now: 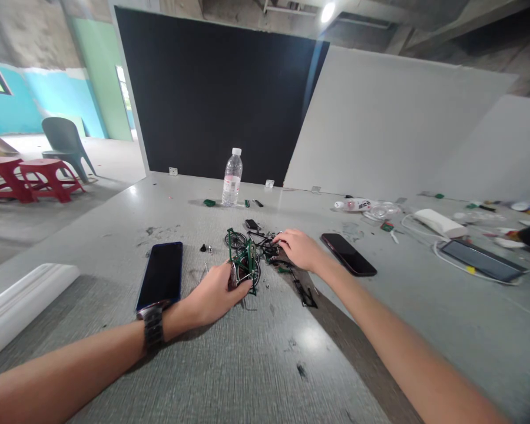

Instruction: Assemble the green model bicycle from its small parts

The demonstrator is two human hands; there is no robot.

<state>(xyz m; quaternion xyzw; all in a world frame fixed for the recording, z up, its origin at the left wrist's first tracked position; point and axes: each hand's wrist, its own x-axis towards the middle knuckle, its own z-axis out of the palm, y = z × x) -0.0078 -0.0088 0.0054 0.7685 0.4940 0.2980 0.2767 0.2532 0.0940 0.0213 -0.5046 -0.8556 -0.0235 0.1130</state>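
Observation:
My left hand (214,294), with a dark watch on the wrist, is closed around the near end of a small green model bicycle (245,259) standing on the grey table (265,365). My right hand (298,247) rests palm down, fingers curled, on a heap of small black and green parts (269,244) just right of the model. What its fingertips pinch is hidden. A blue phone (161,275) lies screen up to the left of my left hand. A dark red phone (348,254) lies right of my right hand.
A water bottle (232,177) stands at the back centre before a black panel (221,88). A tablet (483,259), a white box (439,222), cables and clutter fill the right side. A white moulding (22,297) lies at the left edge. Red stools (26,176) stand beyond.

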